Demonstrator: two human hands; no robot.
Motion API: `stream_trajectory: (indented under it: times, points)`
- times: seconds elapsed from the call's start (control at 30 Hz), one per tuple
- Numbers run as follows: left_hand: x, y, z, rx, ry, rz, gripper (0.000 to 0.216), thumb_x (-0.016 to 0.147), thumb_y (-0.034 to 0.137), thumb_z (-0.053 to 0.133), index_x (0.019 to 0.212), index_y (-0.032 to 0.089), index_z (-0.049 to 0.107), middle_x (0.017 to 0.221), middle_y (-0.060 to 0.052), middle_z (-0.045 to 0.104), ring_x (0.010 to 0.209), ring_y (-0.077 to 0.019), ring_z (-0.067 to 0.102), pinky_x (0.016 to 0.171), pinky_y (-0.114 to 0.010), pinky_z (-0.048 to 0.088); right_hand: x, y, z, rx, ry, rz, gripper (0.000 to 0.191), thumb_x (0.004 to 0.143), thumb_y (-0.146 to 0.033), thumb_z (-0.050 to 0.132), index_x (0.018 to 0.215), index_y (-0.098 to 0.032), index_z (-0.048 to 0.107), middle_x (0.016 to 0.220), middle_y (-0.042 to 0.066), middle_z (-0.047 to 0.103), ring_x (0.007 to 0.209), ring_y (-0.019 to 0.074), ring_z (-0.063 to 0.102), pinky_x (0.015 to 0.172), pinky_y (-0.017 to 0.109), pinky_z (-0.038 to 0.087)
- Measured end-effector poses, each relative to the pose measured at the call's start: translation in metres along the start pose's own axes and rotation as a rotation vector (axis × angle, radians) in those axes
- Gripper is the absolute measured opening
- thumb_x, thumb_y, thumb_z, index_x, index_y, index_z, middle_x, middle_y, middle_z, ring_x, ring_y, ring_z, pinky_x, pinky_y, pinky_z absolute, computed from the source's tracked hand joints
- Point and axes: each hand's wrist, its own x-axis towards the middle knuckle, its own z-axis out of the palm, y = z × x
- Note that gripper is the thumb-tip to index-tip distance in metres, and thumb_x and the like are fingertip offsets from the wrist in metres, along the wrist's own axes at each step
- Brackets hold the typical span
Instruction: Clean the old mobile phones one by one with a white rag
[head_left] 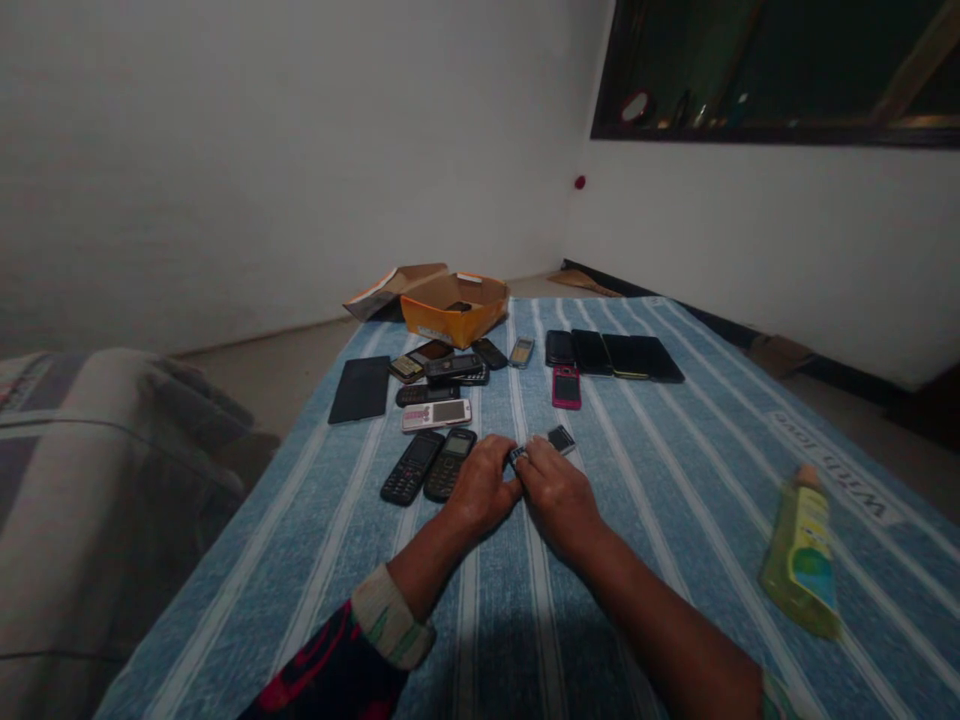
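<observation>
My right hand is closed over a small mobile phone, whose screen end sticks out past the fingers. My left hand is curled at the other end of that phone, its fingertips against its edge. Both hands hide much of the keypad. Just left of my left hand lie two dark keypad phones, a black one and a black-and-grey one. Beyond them rests a white and pink phone. A pink phone lies farther off to the right.
An orange cardboard box with its flap open stands at the far end. Several dark phones lie before it, near a black tablet-like slab. Several flat black devices form a row at right. A yellow-green bottle is at the right.
</observation>
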Motion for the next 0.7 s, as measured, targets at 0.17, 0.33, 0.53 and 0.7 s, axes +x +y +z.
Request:
stream_trajectory:
  times: [0.17, 0.33, 0.53, 0.7]
  points:
    - [0.0, 0.0, 0.0, -0.013, 0.018, 0.007, 0.022, 0.07, 0.017, 0.06, 0.092, 0.017, 0.06, 0.091, -0.006, 0.061, 0.088, -0.0227, 0.059, 0.082, -0.038, 0.05, -0.003, -0.001, -0.002, 0.015, -0.008, 0.023, 0.021, 0.09, -0.008, 0.051, 0.104, -0.01, 0.067, 0.112, 0.017, 0.067, 0.116, 0.0258, 0.059, 0.101, 0.041, 0.05]
    - [0.0, 0.002, -0.002, -0.019, 0.019, 0.011, 0.023, 0.068, 0.012, 0.056, 0.09, 0.016, 0.06, 0.089, -0.006, 0.061, 0.086, -0.0223, 0.059, 0.081, -0.037, 0.05, 0.002, -0.005, 0.003, 0.024, -0.035, 0.001, 0.021, 0.088, -0.006, 0.053, 0.104, -0.007, 0.067, 0.111, 0.02, 0.066, 0.116, 0.0269, 0.058, 0.102, 0.041, 0.048]
    - [0.0, 0.002, -0.001, -0.018, 0.029, 0.01, 0.019, 0.07, 0.013, 0.056, 0.087, 0.017, 0.059, 0.088, -0.006, 0.061, 0.086, -0.0225, 0.059, 0.08, -0.036, 0.05, 0.007, -0.005, 0.003, 0.028, -0.058, 0.036, 0.022, 0.089, -0.006, 0.054, 0.106, -0.009, 0.067, 0.106, 0.017, 0.068, 0.113, 0.0263, 0.059, 0.1, 0.041, 0.05]
    - [0.0, 0.001, -0.002, -0.015, 0.017, 0.007, 0.021, 0.07, 0.013, 0.056, 0.09, 0.017, 0.06, 0.089, -0.006, 0.061, 0.087, -0.0228, 0.059, 0.081, -0.037, 0.05, -0.003, -0.007, 0.003, 0.011, -0.045, 0.022, 0.024, 0.09, -0.007, 0.051, 0.108, -0.01, 0.066, 0.113, 0.017, 0.066, 0.118, 0.0268, 0.057, 0.1, 0.043, 0.05]
